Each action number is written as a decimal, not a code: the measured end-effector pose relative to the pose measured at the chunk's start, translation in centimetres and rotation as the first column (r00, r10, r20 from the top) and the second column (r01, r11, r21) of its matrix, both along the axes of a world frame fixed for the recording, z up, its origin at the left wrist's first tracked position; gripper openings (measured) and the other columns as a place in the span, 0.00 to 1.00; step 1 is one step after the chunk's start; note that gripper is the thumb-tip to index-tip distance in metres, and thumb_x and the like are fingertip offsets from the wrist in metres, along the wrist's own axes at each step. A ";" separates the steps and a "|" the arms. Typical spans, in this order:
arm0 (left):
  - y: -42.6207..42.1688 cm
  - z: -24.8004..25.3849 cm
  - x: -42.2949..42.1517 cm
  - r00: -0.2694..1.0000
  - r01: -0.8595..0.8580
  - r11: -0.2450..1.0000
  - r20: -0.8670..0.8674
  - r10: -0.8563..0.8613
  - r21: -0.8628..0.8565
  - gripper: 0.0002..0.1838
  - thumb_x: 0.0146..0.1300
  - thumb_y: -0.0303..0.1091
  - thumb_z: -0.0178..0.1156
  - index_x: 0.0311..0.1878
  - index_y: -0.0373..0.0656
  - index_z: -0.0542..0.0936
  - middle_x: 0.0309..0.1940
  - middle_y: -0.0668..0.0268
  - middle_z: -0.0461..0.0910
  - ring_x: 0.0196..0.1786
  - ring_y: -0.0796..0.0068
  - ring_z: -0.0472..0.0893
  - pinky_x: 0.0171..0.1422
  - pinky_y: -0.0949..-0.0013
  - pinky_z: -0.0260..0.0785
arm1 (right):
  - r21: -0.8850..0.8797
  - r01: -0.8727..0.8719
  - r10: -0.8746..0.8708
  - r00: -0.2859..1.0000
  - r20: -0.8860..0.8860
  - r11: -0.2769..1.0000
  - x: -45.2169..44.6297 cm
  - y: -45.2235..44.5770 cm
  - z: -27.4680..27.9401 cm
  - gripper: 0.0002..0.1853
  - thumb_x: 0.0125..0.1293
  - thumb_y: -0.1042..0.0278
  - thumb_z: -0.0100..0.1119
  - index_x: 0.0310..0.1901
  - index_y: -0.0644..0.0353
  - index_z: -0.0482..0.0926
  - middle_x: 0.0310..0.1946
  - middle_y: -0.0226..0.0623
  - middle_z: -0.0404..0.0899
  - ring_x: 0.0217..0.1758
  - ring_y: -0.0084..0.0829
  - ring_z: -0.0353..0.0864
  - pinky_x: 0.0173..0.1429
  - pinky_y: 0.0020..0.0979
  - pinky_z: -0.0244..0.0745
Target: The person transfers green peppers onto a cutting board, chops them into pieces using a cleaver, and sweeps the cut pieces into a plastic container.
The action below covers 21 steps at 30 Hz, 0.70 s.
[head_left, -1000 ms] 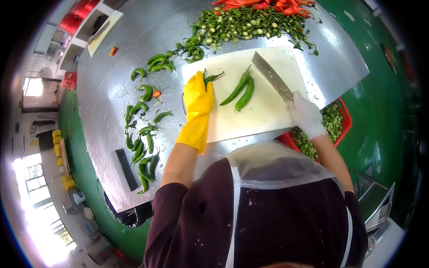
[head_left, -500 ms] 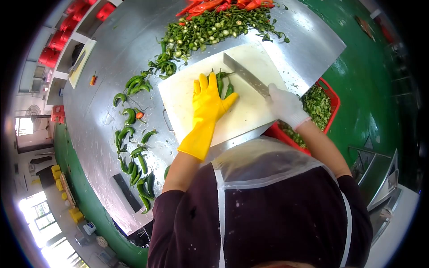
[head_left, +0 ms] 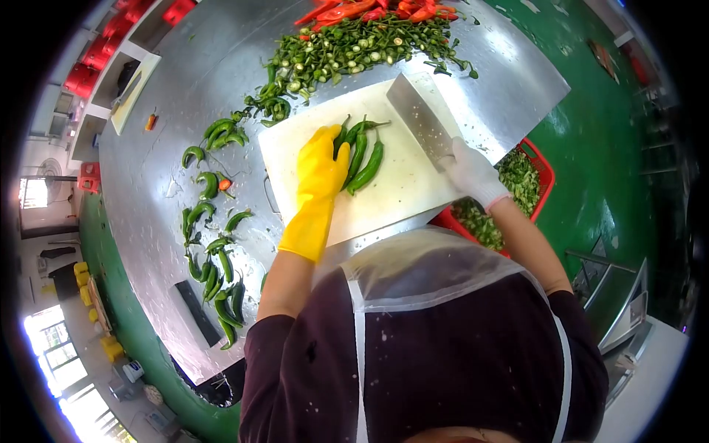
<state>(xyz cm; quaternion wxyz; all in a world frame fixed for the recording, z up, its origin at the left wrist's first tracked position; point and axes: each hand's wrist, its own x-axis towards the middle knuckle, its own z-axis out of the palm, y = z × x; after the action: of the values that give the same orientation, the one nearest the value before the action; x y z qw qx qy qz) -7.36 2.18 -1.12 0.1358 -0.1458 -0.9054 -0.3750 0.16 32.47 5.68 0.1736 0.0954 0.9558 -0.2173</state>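
My left hand (head_left: pixel 322 168), in a yellow rubber glove, lies on the left half of the white cutting board (head_left: pixel 402 193). Its fingers are bent, and the leftmost green chili pepper (head_left: pixel 340 137) runs between them and the thumb. Beside it, more green chili peppers (head_left: pixel 365 167) lie whole, side by side, their stems toward the far edge. My right hand (head_left: pixel 474 174), in a white knit glove, is closed round the handle of a cleaver (head_left: pixel 422 122). The broad blade points away to the upper left, over the board's right side, apart from the peppers.
Cut green stem ends (head_left: pixel 347 55) are heaped beyond the board, with red peppers (head_left: pixel 369 10) behind. Loose green peppers (head_left: pixel 214 277) and a dark flat bar (head_left: pixel 196 314) lie on the steel table (head_left: pixel 148 199) at left. A red basket (head_left: pixel 546 181) of chopped green pieces stands below my right hand.
My left hand has drawn back leftward off the peppers, and its spread fingers have bent in. The peppers now lie more aligned and in fuller view. The cleaver has shifted slightly right and shows more blade face.
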 end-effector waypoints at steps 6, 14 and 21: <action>0.1 0.7 -1.1 0.978 -0.085 0.987 -0.198 0.057 -0.133 0.19 0.69 0.36 0.68 0.59 0.39 0.85 0.51 0.48 0.87 0.52 0.43 0.85 0.59 0.49 0.78 | 0.009 -0.004 0.004 1.000 0.030 1.000 0.1 -0.4 0.2 0.22 0.78 0.52 0.54 0.58 0.64 0.72 0.52 0.61 0.87 0.58 0.62 0.86 0.64 0.54 0.78; 4.9 2.4 5.7 0.999 0.041 0.869 -0.002 -0.049 -0.493 0.35 0.65 0.46 0.70 0.72 0.43 0.76 0.46 0.51 0.85 0.44 0.45 0.85 0.47 0.48 0.79 | 0.023 -0.031 0.032 0.999 -0.028 0.999 0.8 -0.5 -0.3 0.20 0.79 0.52 0.54 0.57 0.63 0.72 0.46 0.61 0.87 0.53 0.62 0.87 0.59 0.57 0.79; 5.2 2.1 6.3 0.969 0.225 0.908 -0.015 -0.247 -0.354 0.32 0.60 0.41 0.72 0.68 0.43 0.80 0.50 0.54 0.84 0.47 0.49 0.85 0.48 0.50 0.79 | 0.070 -0.024 0.027 0.999 -0.045 0.997 4.8 1.0 2.1 0.18 0.80 0.53 0.53 0.53 0.63 0.72 0.40 0.59 0.87 0.47 0.63 0.88 0.54 0.58 0.79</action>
<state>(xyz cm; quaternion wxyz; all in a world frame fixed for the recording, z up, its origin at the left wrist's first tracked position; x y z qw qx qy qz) -1.10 7.42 0.97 0.0883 -0.2871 -0.9288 -0.2171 4.92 33.49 7.79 0.1510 0.0842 0.9677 -0.1837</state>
